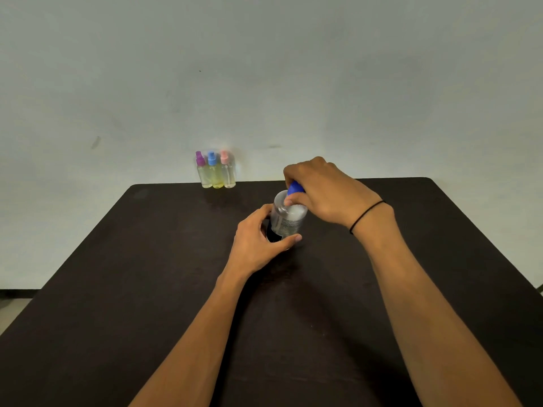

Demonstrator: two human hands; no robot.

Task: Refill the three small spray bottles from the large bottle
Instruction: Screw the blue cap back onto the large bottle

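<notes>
A large clear bottle [286,217] with a blue cap [294,189] stands upright in the middle of the dark table [147,259]. My left hand [258,242] grips its lower body from the left, thumb across the front. My right hand [326,189] comes from above and right, with its fingers curled around the blue cap. Three small spray bottles stand side by side at the table's far edge against the wall: one with a purple top [202,170], one with a blue top [214,171], one with a pink top [227,170].
A pale wall [264,69] rises directly behind the table's far edge. The table's left edge drops to a floor strip [14,306]. A black band circles my right wrist [365,215].
</notes>
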